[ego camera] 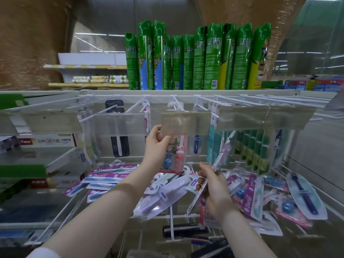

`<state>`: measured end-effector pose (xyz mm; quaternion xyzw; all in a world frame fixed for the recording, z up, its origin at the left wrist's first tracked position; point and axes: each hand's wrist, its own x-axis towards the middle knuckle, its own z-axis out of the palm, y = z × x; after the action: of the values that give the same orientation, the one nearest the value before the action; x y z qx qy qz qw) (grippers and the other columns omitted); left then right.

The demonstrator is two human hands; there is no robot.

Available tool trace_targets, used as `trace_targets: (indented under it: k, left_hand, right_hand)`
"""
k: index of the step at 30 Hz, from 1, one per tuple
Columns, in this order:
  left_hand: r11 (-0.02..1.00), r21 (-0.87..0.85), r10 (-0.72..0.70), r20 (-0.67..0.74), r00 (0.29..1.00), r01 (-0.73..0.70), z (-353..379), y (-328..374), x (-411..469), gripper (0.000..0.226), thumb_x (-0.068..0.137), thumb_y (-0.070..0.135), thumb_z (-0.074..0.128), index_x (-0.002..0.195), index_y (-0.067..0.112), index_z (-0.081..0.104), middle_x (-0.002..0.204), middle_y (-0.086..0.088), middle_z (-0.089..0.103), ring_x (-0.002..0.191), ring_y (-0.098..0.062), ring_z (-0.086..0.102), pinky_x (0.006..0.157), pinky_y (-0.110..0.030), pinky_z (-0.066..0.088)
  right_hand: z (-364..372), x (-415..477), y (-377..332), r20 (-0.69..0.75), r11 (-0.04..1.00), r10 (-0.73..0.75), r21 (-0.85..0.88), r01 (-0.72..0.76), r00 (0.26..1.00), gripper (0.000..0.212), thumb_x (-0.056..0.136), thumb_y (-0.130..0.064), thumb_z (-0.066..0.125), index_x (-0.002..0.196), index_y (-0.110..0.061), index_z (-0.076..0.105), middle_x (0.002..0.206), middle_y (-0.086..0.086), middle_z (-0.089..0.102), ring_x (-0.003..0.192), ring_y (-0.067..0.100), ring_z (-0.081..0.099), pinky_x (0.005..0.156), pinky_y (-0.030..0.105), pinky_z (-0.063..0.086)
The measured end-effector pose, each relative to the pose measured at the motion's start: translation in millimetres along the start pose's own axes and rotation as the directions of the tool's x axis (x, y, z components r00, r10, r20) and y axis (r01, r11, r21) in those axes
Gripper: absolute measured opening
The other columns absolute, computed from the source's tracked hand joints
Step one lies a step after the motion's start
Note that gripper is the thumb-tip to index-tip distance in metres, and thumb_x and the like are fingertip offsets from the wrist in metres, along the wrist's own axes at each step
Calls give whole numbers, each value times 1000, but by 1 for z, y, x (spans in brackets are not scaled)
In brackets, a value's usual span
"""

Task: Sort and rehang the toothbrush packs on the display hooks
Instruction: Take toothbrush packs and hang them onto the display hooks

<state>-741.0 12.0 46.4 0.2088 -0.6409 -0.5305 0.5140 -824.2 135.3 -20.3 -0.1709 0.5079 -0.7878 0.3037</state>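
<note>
At 12 o'clock, our left hand (157, 144) grips a cartoon-rabbit toothbrush blister pack (176, 152); right hand (214, 189) pinches a slim purple toothbrush pack (222, 158); we judge the 5 o'clock heap of loose packs (254, 197) unsorted.

I see a white wire shelf (178, 216) across the lower half of the frame. A loose heap of toothbrush packs (163, 198) lies on it, with purple Doctor packs (104, 176) at lower left and a clear pack (305, 194) with a dark blue brush at lower right. Above, white display hooks (242, 101) with clear label holders (186, 123) carry hanging stock: green packs (260, 149) at right, a black pack (119, 142) at left. Along the top, a white top shelf (130, 92) bears a row of upright green spray cans (186, 60).
</note>
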Motion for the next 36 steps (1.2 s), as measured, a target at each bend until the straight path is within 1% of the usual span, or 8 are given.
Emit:
trace_targets:
  k: [3,8,12,18,23,26,30,36]
  left_hand:
    - [996,57,-60,-37,997,62,7,-7,15,13,93,7,54,104,11,58,79,8,63,68,-6,59,56,-16,46]
    - [986,55,-150,-93,984,156,16,-17,41,3,93,15,55,93,12,56,76,7,56,72,-12,55,60,-18,42]
    - [959,0,-283,-121,952,285,20,-28,60,14,94,24,54,101,11,57,81,2,59,80,-19,56,76,-35,46]
    - [942,-37,-336,-150,930,335,27,-34,72,37,94,29,54,123,6,55,114,-12,60,89,-21,52,75,-33,40]
    - [925,-49,-379,-139,915,376,33,-35,74,17,98,20,47,83,13,52,116,-23,57,68,-16,50,59,-25,42]
    - [926,-57,-379,-133,916,374,34,-32,70,28,99,20,45,119,4,54,131,-21,53,97,-29,57,89,-37,45]
    - [947,-14,-318,-160,934,320,27,-42,64,20,92,11,54,111,7,58,109,-14,63,93,-24,53,75,-31,46]
    - [946,139,-250,-265,931,294,18,-53,39,64,79,36,72,130,16,38,129,-8,47,116,-26,49,101,-44,41]
  right_hand:
    - [4,5,3,31,999,-1,-48,2,1000,34,80,-36,69,94,-7,59,78,6,58,73,26,55,70,39,44]
    - [9,11,4,93,999,4,-53,1,996,45,76,-45,69,103,-11,55,83,3,58,71,19,54,58,30,40]
    - [13,20,4,123,996,0,-89,11,992,64,72,-53,69,114,-8,54,94,7,58,90,24,57,76,35,45]
    - [17,30,5,130,993,-10,-114,25,991,82,53,-68,67,116,-16,58,110,9,66,106,28,61,101,51,42]
    - [12,31,-1,100,989,-32,-139,46,994,69,68,-60,65,116,-12,59,108,11,66,104,28,62,100,50,43]
    - [9,32,-2,104,987,-41,-151,57,994,55,81,-54,60,116,-13,58,108,10,65,103,25,62,100,47,43]
    - [5,29,-2,105,988,-43,-144,58,994,38,92,-49,47,106,-16,60,100,5,65,96,20,60,93,40,44]
    - [7,18,0,86,993,-15,-119,25,996,36,96,-40,43,112,-11,58,98,6,60,97,22,58,92,40,44]
